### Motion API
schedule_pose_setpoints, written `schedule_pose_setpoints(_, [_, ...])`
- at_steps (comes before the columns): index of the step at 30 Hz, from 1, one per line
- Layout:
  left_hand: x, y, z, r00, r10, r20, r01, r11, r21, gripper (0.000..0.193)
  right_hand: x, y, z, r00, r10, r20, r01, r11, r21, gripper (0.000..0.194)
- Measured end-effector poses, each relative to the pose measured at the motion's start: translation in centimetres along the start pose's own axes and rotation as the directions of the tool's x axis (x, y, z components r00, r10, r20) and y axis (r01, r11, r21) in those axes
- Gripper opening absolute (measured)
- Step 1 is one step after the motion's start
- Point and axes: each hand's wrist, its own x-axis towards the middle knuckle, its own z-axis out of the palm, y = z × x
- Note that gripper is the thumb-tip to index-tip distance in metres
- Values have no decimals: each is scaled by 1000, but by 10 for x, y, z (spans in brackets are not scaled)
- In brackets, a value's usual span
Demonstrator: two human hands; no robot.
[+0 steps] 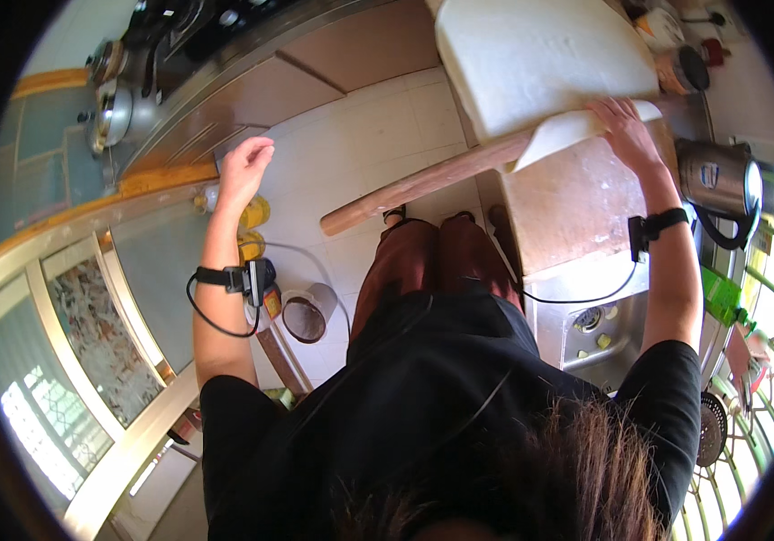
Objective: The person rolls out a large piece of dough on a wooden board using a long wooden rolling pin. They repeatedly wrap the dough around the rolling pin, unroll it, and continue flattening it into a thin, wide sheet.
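My left hand (246, 172) is raised over the floor at the left, its fingers loosely curled together, and nothing shows in it. A long wooden rolling pin (414, 184) lies slantwise, its near end jutting past the wooden board (563, 209) over the floor. A large pale sheet of dough (542, 61) covers the far part of the board, and its near edge is wrapped over the far part of the pin. My right hand (620, 125) lies on this wrapped dough, palm down with the fingers stretched out. The pin's far end is hidden under the dough.
Right of the board stand a steel kettle (715, 174) and a dark-lidded jar (683, 69). A steel sink (603, 355) with scraps lies below the board. A bin (309, 314) stands on the floor at left. Pots, among them a steel one (115, 115), stand on the left counter.
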Motion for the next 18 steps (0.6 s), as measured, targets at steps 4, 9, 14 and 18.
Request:
schedule_pose_setpoints(4, [-13, 5, 10, 984, 120, -134, -105, 988, 114, 17, 2, -6, -4, 994, 61, 95, -61, 998, 1, 65])
schedule_pose_setpoints(9, [-51, 88, 103, 935, 320, -151, -340, 931, -134, 15, 4, -21, -11, 984, 107, 145, -88, 987, -131, 62])
schedule_pose_setpoints(14, [-67, 210, 224, 826, 560, -65, -564, 820, -96, 21, 1, -26, -21, 984, 46, 171, -33, 996, -81, 58])
schedule_pose_setpoints(18, [-60, 258, 290, 845, 523, 108, -531, 800, 280, 65, -1, -20, -21, 991, -13, 134, 6, 998, 55, 59])
